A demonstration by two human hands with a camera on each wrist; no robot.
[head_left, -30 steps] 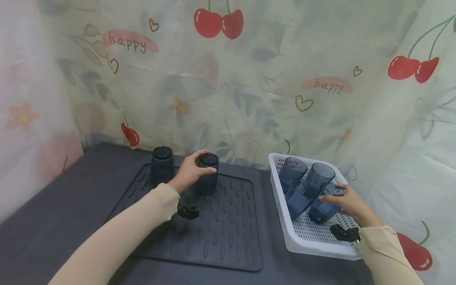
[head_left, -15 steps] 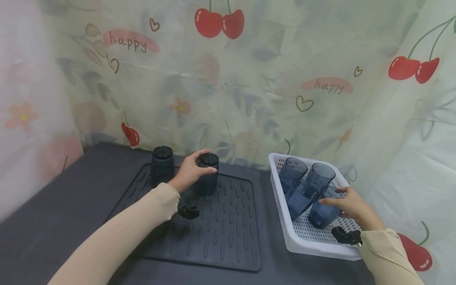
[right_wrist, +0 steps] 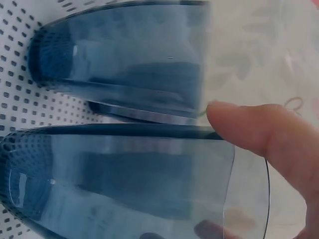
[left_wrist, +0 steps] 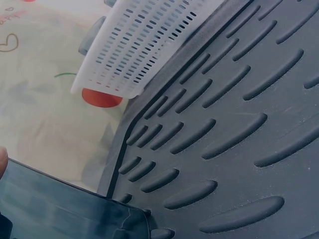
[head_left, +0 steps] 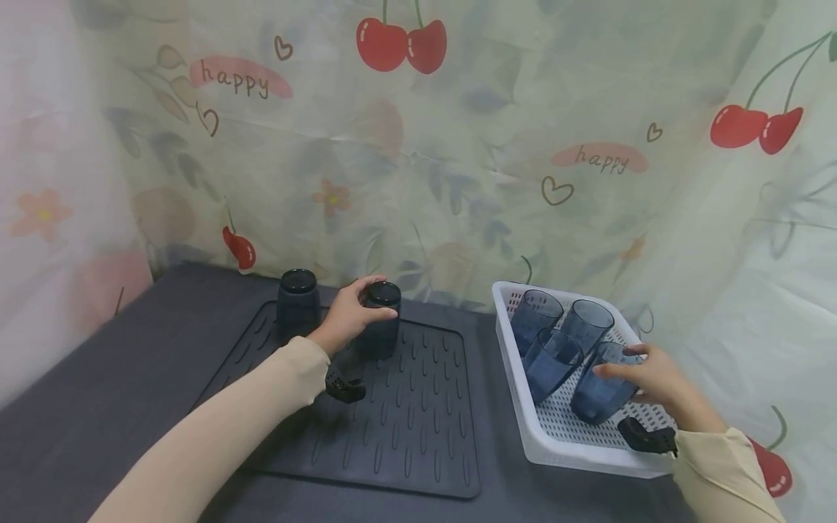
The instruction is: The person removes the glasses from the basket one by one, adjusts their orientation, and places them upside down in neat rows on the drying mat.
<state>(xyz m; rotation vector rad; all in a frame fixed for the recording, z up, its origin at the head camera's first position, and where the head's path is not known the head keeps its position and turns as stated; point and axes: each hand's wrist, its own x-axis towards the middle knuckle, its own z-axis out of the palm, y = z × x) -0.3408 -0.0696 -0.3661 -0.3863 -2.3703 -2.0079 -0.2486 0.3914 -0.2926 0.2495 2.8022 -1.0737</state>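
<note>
My left hand (head_left: 349,314) grips an upside-down dark glass (head_left: 382,338) on the back of the black ridged mat (head_left: 418,414). Another upside-down dark glass (head_left: 298,309) stands to its left. In the white basket (head_left: 536,450), my right hand (head_left: 660,378) holds a blue glass (head_left: 603,388) near its rim, thumb on the near side; this glass leans with its mouth up. In the right wrist view the thumb (right_wrist: 264,129) touches the glass (right_wrist: 124,174) by its rim. The left wrist view shows part of the gripped glass (left_wrist: 65,209) at the bottom left.
Several blue glasses share the basket, among them a front-left one (head_left: 552,363) and a back one (head_left: 588,323). The basket stands right of the mat on a dark cloth (head_left: 98,370). A patterned curtain (head_left: 458,181) hangs behind.
My right hand has moved slightly right and down with the glass, which tilts more and stands farther from the neighbouring glasses. My left hand has stayed on its glass.
</note>
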